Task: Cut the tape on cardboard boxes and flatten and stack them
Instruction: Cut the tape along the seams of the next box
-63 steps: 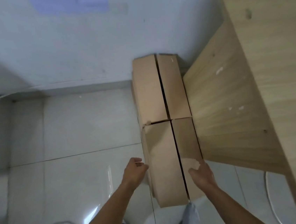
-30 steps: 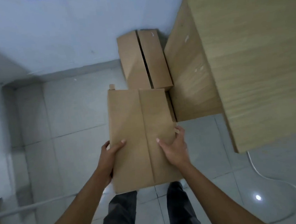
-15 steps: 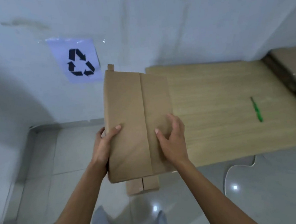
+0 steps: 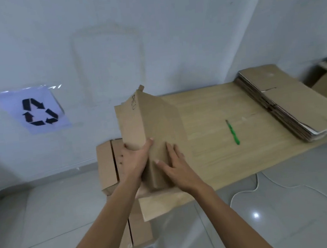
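Head view: the cardboard box (image 4: 152, 123) stands upright at the near left corner of the counter (image 4: 212, 159), one edge facing the viewer. The left grip (image 4: 135, 162) clasps its left face, thumb hooked over that edge, while the right grip (image 4: 176, 166) lies flat against the right face, fingers spread. A green tool (image 4: 233, 133) lies on the counter between the box and a stack of flattened boxes (image 4: 294, 106).

One held box (image 4: 154, 124), two floor boxes (image 4: 106, 166); one flattened stack (image 4: 298, 105), one green cutter (image 4: 232, 132), one recycling sign (image 4: 34, 111)

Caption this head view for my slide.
Left hand grips, right hand presses a cardboard box at the table, near a green tool.
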Demonstrator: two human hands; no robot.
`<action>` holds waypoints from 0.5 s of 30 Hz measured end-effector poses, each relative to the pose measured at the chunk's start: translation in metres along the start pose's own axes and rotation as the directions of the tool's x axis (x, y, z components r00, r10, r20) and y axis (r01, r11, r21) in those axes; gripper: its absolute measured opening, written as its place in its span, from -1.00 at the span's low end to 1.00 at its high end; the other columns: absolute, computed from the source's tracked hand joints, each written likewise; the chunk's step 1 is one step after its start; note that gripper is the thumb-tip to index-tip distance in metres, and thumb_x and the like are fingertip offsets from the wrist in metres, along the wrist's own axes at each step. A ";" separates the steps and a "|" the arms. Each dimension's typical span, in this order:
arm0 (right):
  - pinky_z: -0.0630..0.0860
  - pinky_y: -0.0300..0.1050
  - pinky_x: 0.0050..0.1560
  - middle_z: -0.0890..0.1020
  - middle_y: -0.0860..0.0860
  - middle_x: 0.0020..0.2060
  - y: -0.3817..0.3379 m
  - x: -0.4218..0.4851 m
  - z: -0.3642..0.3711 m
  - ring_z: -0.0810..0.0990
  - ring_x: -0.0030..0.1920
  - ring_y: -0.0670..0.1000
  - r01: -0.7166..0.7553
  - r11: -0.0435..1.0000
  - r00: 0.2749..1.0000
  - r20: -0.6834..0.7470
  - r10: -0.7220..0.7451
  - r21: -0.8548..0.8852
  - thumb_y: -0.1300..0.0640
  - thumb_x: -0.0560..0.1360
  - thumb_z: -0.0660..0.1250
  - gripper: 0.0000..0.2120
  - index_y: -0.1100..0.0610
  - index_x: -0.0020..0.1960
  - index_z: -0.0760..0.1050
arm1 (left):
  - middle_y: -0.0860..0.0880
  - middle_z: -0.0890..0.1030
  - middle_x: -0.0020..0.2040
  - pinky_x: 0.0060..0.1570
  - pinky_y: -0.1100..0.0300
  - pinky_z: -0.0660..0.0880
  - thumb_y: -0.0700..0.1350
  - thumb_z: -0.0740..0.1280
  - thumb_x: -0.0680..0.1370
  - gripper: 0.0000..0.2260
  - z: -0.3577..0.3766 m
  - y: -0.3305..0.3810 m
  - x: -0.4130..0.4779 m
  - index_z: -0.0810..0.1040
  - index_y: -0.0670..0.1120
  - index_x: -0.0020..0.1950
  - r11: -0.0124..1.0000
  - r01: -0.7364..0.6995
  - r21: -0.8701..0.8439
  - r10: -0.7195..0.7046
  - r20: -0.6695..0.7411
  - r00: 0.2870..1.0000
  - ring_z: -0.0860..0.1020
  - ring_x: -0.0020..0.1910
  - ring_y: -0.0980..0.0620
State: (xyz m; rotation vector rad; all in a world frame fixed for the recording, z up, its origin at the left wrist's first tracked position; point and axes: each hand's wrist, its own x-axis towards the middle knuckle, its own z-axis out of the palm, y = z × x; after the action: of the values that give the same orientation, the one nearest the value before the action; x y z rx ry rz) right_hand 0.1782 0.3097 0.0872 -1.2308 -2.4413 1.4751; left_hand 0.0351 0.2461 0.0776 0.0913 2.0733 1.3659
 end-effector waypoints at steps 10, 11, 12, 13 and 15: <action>0.51 0.08 0.33 0.56 -0.17 0.32 0.046 0.070 -0.080 0.60 0.24 -0.08 -0.042 0.856 0.996 -0.042 0.075 0.515 -0.19 0.33 0.49 -0.18 -0.16 0.53 0.27 | 0.05 0.61 0.11 0.00 0.06 0.49 0.28 0.06 0.67 -0.60 0.062 0.023 0.029 0.55 0.06 0.18 0.991 0.101 -0.086 -0.058 0.403 0.914 0.58 0.04 0.04; 0.53 0.09 0.29 0.61 -0.14 0.27 0.049 0.072 -0.085 0.62 0.22 -0.04 -0.048 0.824 0.997 -0.028 0.077 0.564 -0.14 0.36 0.46 -0.29 -0.16 0.48 0.34 | 0.08 0.61 0.12 0.08 0.05 0.48 0.31 0.03 0.66 -0.58 0.070 0.020 0.030 0.54 0.10 0.21 0.993 0.099 -0.066 -0.062 0.424 0.904 0.57 0.07 0.05; 0.54 0.09 0.24 0.64 -0.09 0.23 0.053 0.075 -0.090 0.63 0.20 0.00 -0.064 0.779 0.996 -0.012 0.091 0.624 -0.09 0.38 0.43 -0.38 -0.13 0.43 0.41 | 0.09 0.61 0.18 0.18 0.04 0.45 0.36 0.01 0.65 -0.53 0.078 0.017 0.032 0.54 0.13 0.26 0.995 0.089 -0.038 -0.062 0.448 0.892 0.56 0.13 0.07; 0.54 0.09 0.19 0.65 -0.03 0.21 0.058 0.078 -0.094 0.64 0.19 0.04 -0.082 0.727 0.994 0.005 0.108 0.682 -0.04 0.39 0.39 -0.44 -0.09 0.39 0.45 | 0.12 0.58 0.28 0.32 0.02 0.39 0.44 -0.01 0.60 -0.46 0.086 0.013 0.035 0.51 0.18 0.35 0.998 0.069 -0.007 -0.058 0.474 0.879 0.52 0.25 0.08; 0.55 0.03 0.11 0.66 0.07 0.20 0.066 0.084 -0.105 0.65 0.14 0.09 -0.122 0.623 0.989 0.045 0.139 0.772 0.01 0.36 0.37 -0.44 0.04 0.36 0.49 | 0.20 0.36 0.53 0.54 -0.10 0.17 0.64 -0.03 0.42 -0.23 0.100 0.002 0.049 0.30 0.32 0.54 0.998 0.028 0.048 -0.050 0.532 0.845 0.30 0.52 0.08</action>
State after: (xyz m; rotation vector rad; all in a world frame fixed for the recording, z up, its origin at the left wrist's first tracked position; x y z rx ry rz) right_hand 0.2025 0.4555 0.0654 -1.1748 -1.3606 2.1771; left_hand 0.0506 0.3460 0.0313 0.3992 1.6165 1.1141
